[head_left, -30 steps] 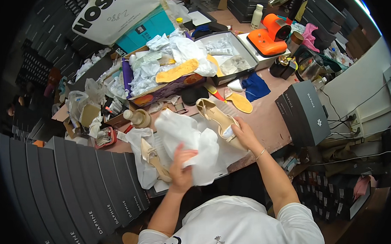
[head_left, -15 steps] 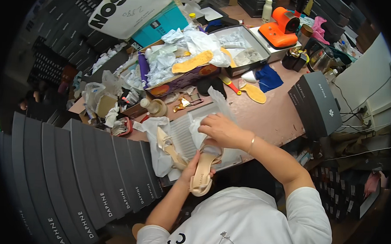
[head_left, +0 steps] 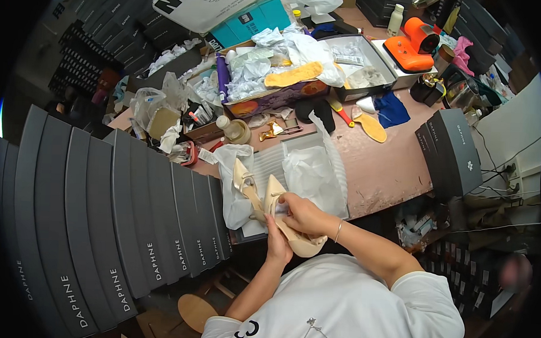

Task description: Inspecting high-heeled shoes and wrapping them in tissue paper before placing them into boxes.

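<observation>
A beige pointed-toe shoe [head_left: 274, 189] is held in front of me, its toe pointing away and its heel end near my shirt. My left hand [head_left: 278, 242] grips it from the left side. My right hand [head_left: 305, 216] is closed on it from the right, with fingertips at the shoe's opening and partly hidden. Its matching shoe [head_left: 242, 179] lies just left of it on white tissue paper [head_left: 225, 197] in an open shoebox [head_left: 253, 229]. More crumpled white paper [head_left: 312, 173] fills the right part of the box.
Tall stacks of dark grey shoeboxes [head_left: 123, 205] stand on the left. A carton of crumpled paper [head_left: 294, 98], a yellow insole [head_left: 370, 126], a brush [head_left: 341, 113] and a blue cloth [head_left: 393, 109] lie beyond. An orange device [head_left: 410, 47] sits far right, with a dark shoebox [head_left: 450, 152] nearer.
My right hand has come down from the toe area to the shoe's opening. The toe of the held shoe now shows, next to the other shoe. My view has shifted slightly.
</observation>
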A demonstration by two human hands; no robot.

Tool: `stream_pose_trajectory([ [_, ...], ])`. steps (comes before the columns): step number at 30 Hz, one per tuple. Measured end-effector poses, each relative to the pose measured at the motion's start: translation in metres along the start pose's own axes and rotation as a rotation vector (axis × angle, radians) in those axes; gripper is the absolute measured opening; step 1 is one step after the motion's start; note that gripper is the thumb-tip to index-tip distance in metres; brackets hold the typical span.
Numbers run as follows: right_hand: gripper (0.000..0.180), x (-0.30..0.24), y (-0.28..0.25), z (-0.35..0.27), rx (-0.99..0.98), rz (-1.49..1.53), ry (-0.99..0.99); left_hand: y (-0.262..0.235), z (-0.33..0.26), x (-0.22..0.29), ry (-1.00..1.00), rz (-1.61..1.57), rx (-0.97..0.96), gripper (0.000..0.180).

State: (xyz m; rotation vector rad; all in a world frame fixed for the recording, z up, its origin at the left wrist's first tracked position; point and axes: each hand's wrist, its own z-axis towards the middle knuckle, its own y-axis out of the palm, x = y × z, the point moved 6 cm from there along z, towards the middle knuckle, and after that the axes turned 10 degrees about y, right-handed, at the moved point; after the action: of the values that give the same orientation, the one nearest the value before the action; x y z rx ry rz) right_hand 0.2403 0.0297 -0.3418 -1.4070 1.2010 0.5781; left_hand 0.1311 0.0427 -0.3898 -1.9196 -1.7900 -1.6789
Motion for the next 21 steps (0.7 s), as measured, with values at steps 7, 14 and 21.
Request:
stream_pose_trajectory([
  [7,0.061,0.013,-0.010,0.001,0.082,-0.169,-0.051,-0.010,0.014,-0.019,0.025,0.018,0.022,0.077],
  [14,0.059,0.012,-0.015,0.002,-0.061,-0.165,0.072,-0.033,0.035,-0.031,0.021,0.076,0.098,0.067],
  [21,0.036,0.141,-0.054,0.061,0.371,-0.650,0.023,-0.031,0.045,-0.010,-0.157,0.040,0.132,0.077],
])
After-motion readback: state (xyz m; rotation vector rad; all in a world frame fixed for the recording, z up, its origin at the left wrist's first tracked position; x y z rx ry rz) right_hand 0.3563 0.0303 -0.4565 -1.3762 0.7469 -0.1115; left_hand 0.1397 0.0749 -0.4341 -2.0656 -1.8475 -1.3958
